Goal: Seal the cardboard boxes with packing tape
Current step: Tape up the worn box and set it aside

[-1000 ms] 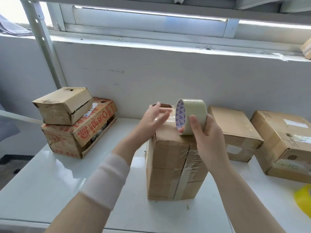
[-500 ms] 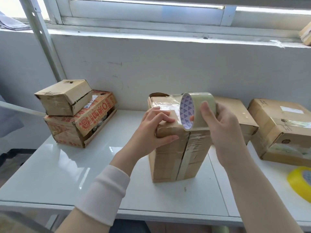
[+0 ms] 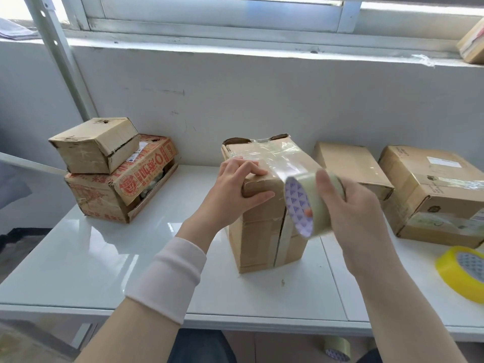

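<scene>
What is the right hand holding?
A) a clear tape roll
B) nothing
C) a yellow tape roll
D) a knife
A: the right hand grips the clear tape roll, its strip stretched onto the box top; the yellow roll lies untouched on the table.

Red Chinese characters and a round red emblem are showing on the printed carton [image 3: 146, 179] at left, too skewed to make out. A white label [image 3: 442, 162] on the far-right box [image 3: 419, 187] is carrying print too small to read.
</scene>
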Motion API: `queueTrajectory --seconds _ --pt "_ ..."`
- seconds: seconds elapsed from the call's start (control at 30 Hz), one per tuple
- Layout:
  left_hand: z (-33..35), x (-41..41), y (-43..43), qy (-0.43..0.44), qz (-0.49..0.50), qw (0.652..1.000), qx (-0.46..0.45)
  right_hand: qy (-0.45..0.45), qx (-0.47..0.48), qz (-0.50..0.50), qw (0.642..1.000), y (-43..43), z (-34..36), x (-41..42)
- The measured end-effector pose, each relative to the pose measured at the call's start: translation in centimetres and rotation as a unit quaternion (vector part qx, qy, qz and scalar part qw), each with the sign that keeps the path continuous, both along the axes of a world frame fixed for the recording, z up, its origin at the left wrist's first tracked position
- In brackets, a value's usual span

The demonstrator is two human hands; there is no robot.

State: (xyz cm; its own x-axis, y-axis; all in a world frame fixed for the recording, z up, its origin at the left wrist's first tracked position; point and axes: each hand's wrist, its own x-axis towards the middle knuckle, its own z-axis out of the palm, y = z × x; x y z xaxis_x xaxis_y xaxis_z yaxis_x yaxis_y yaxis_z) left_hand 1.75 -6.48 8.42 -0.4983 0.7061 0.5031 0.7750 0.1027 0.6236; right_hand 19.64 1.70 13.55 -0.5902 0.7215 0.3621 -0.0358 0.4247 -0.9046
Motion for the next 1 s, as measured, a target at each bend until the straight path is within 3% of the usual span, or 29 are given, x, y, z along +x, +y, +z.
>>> queueTrajectory --seconds 0.13,0.33,0.53,0.67,0.83,0.93,1.0 --pt "0.1 0.1 -0.1 0.012 -0.006 1.0 -0.008 0.001 -0.08 0.016 0.997 0.0 -3.0 1.7" --pt "-0.6 0.1 0.0 0.0 -0.015 0.999 0.028 0.014 -0.101 0.024 0.995 -0.7 -5.7 0.2" --pt "-1.1 2.6 1.1 0.0 0.025 0.974 0.225 0.025 -0.088 0.038 0.995 -0.5 -4.0 -0.4" --pt "1.9 4.0 1.7 -0.127 0.066 0.954 0.264 0.046 -0.052 0.084 0.994 -0.1 0.9 -0.7" --pt "5.9 2.1 2.4 -0.22 0.127 0.934 0.253 0.053 -0.039 0.131 0.989 2.0 6.4 -3.0" --pt "4.3 0.0 3.6 -0.317 0.158 0.914 0.197 -0.005 -0.097 0.169 0.981 3.8 5.4 -5.6" --pt "2.5 -1.9 4.3 -0.344 0.205 0.899 0.178 -0.026 -0.077 0.165 0.983 4.6 2.3 -7.2"
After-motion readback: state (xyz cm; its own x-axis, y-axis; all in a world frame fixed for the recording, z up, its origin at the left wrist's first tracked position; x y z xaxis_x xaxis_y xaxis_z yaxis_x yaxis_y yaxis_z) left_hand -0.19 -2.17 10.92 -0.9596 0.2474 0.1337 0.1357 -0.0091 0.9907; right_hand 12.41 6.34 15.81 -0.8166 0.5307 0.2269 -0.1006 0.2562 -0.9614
